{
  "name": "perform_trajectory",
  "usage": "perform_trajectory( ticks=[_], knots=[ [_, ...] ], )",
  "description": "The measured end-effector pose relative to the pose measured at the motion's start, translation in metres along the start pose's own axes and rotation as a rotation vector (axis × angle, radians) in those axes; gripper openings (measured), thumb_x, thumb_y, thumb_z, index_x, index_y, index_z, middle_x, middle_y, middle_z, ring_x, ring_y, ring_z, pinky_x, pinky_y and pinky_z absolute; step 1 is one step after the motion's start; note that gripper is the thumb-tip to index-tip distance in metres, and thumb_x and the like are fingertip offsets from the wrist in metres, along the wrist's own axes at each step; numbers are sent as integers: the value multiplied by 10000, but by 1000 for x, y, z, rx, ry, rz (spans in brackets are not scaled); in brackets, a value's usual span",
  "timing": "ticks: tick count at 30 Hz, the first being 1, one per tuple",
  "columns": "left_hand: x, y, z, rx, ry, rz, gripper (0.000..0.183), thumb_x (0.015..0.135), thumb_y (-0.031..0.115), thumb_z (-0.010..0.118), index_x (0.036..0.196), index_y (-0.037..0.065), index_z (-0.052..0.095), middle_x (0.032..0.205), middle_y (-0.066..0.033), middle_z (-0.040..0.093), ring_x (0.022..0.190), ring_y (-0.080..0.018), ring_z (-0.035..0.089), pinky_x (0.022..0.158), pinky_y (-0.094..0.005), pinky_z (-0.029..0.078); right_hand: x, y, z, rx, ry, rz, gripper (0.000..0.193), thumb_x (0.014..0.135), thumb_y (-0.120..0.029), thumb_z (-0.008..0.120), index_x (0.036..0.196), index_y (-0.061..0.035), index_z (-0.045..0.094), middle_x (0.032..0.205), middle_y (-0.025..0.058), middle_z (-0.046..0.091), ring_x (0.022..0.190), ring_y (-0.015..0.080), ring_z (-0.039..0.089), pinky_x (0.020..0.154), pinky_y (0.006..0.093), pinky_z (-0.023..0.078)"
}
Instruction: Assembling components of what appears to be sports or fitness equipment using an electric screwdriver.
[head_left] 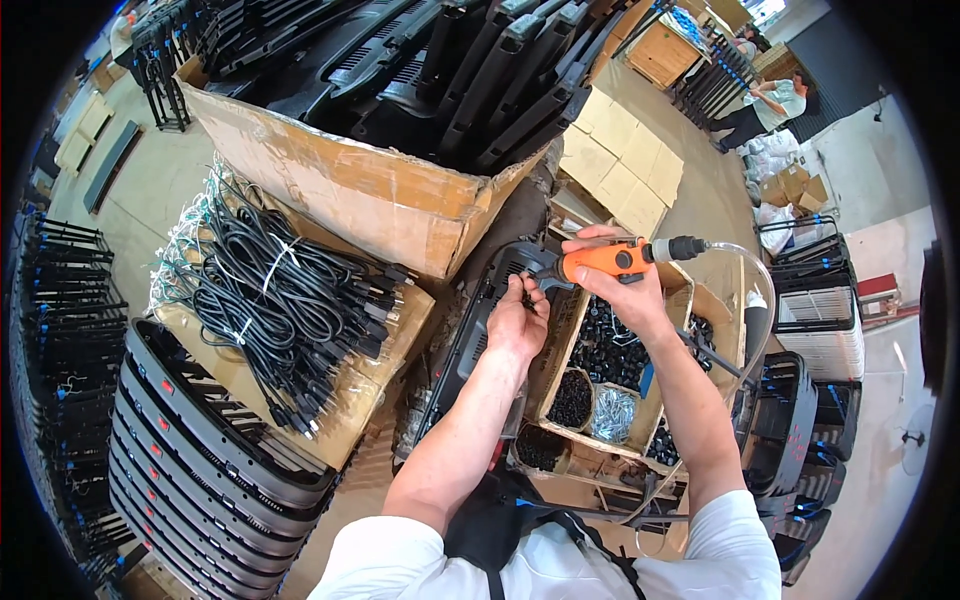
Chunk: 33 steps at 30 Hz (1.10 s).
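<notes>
An orange and black power screwdriver (pixel 608 263) lies across my right hand (pixel 632 292), whose fingers are wrapped round its body. A clear hose (pixel 757 262) curves away from its rear end. The driver's front points left, toward a long black plastic panel (pixel 470 335) with slots near its far end. My left hand (pixel 520 322) is closed over that panel, thumb and fingertips pressed together close under the driver's front end. Whatever those fingers pinch is too small or too hidden to name.
Right of the panel stands a parts box (pixel 683 300) with black fittings, silver screws (pixel 612 413) and dark screws (pixel 571 400). Bundled black cables (pixel 280 280) lie on cardboard at left. A big carton (pixel 330 165) of black parts stands ahead. Stacked black frames (pixel 200 470) fill the lower left.
</notes>
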<state>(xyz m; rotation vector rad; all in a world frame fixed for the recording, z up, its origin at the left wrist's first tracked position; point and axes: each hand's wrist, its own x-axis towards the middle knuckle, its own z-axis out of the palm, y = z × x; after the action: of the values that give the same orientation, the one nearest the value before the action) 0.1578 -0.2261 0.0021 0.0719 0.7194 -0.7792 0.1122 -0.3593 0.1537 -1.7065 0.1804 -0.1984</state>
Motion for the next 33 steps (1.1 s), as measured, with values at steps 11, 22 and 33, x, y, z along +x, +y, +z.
perform_trajectory(
  ticks=[11, 22, 33],
  knots=[
    [-2, 15, -1, 87, -122, -114, 219, 1128, 336, 538, 1105, 126, 597, 777, 49, 549, 652, -99, 495, 557, -252, 407, 6, 0, 9, -47, -8, 46, 546, 865, -76, 854, 1341, 20, 606, 1224, 160, 751, 1161, 207, 700, 1061, 378, 553],
    [-6, 21, 4, 45, -33, 0, 262, 1148, 347, 494, 1113, 117, 615, 814, 22, 572, 678, -137, 520, 593, -278, 446, 28, 31, 47, -50, 14, -38, 485, 870, -13, 817, 1316, -5, 626, 1225, 130, 741, 1128, 177, 701, 1016, 349, 571],
    [-71, -7, -19, 230, 47, -82, 265, 1146, 246, 471, 1098, 17, 593, 943, -86, 632, 899, -265, 675, 891, -398, 638, 46, 42, 70, -182, -8, -1, 283, 832, -92, 854, 1077, -29, 727, 1082, 38, 748, 987, 130, 683, 908, 318, 563]
  ],
)
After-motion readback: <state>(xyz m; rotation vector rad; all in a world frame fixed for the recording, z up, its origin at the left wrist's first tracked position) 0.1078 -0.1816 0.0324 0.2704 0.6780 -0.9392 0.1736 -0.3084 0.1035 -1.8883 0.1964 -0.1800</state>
